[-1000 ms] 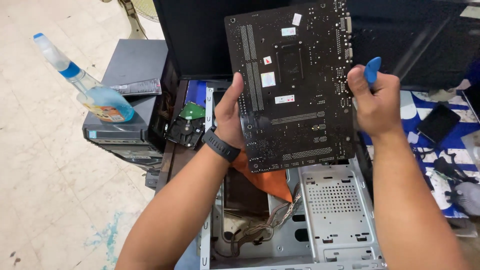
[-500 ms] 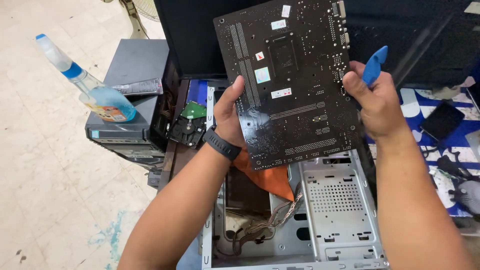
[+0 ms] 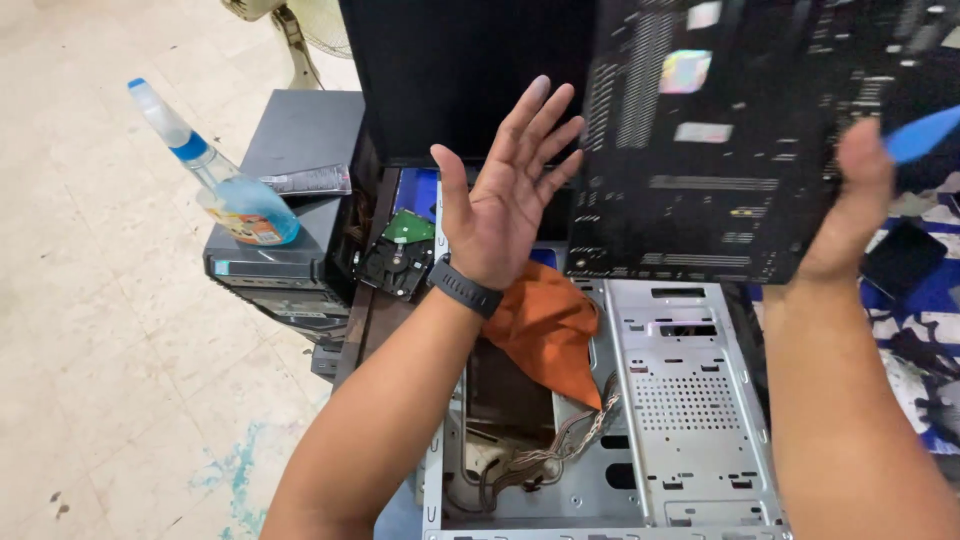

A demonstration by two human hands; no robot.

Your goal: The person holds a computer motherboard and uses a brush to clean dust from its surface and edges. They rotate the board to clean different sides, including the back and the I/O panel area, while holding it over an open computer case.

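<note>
Landmark: open computer case [image 3: 690, 420], lying on its side, bare metal tray facing up.

Motherboard [image 3: 740, 140]: black circuit board, held up in the air above the far end of the case, tilted and motion-blurred. Not touching the case.

Right hand [image 3: 850, 205]: grips the board's right edge, fingers [image 3: 862, 160] wrapped round it from the near side. A blue tool [image 3: 925, 135] juts out past this hand; the grip on it is too blurred to read.

Left hand [image 3: 500, 195]: free of the board, just left of its lower left corner, above the case's far left end. Palm open, fingers [image 3: 545, 115] spread wide, holding nothing. Dark band on the wrist.

Orange cloth [image 3: 545, 325]: draped inside the case at its left side, below the left wrist. Bundle of cables [image 3: 540, 460] lies nearer, along the case's left wall.

Left of the case: a bare hard drive [image 3: 395, 260] on the bench, then a dark flat box [image 3: 290, 190] carrying a blue spray bottle [image 3: 215, 175] and a small squeezed tube [image 3: 310, 180].
</note>
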